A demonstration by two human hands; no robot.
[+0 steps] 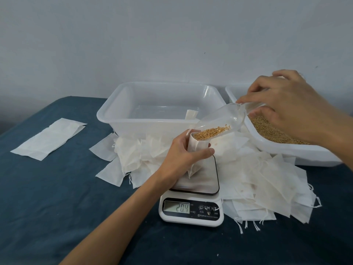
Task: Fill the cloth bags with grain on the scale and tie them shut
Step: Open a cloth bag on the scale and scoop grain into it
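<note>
Grain (pixel 212 133) slides from the clear scoop (pixel 221 121) — pinched by the right hand (pixel 286 106) — into the cloth bag (pixel 197 148) that the left hand's (pixel 183 155) fingers curl round above the scale (pixel 193 190). Tipping too steeply could overshoot the narrow mouth — kernels would likely scatter over the spare bags (pixel 267 180).

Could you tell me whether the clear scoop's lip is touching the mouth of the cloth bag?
Touching: the head view shows the clear scoop resting its lip in the cloth bag mouth, no gap.
</note>
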